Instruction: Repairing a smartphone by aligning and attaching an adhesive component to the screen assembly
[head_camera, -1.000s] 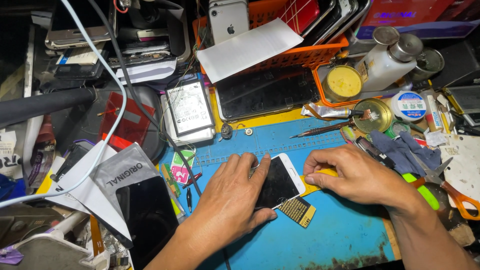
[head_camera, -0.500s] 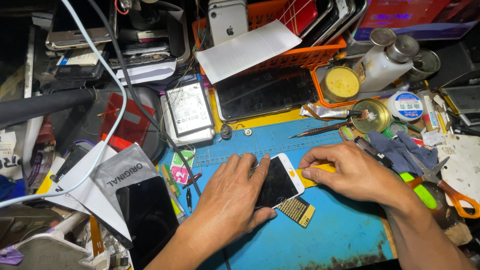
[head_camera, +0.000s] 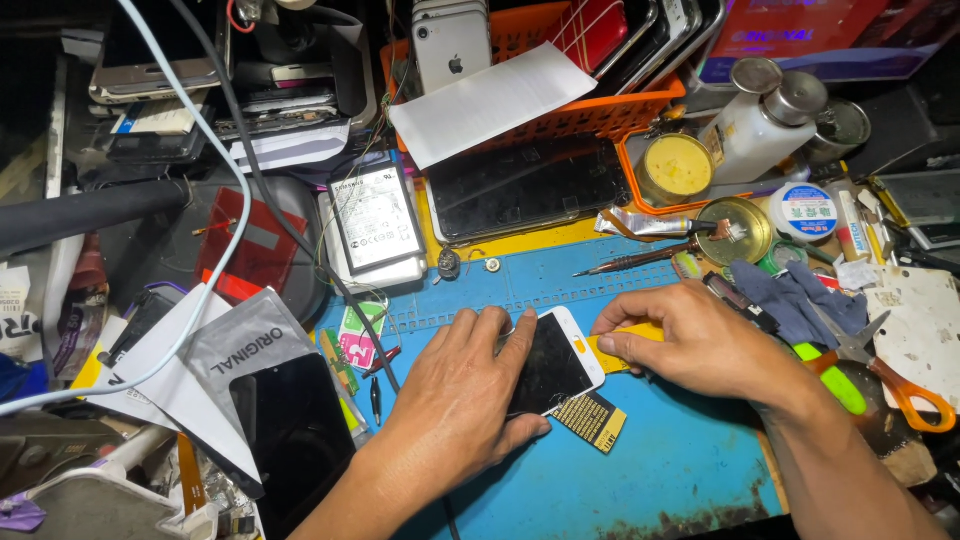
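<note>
A white smartphone (head_camera: 553, 365) with a dark screen lies on a blue work mat (head_camera: 660, 470). My left hand (head_camera: 455, 395) rests flat over its left part and holds it down. My right hand (head_camera: 695, 340) pinches a flat yellow pry tool (head_camera: 612, 352) whose tip sits against the phone's right edge. A small black and gold part (head_camera: 592, 420) lies on the mat just below the phone.
Orange-handled scissors (head_camera: 895, 385) and a green-handled tool (head_camera: 830, 375) lie at the right. A phone battery (head_camera: 375, 218), a dark screen panel (head_camera: 525, 190), tins, a white bottle (head_camera: 755, 125) and an orange basket (head_camera: 600, 110) of phones crowd the back. A black screen (head_camera: 295, 430) and packaging sit left.
Both hands and the phone have hardly shifted. My right hand has edged slightly left toward the phone's right edge.
</note>
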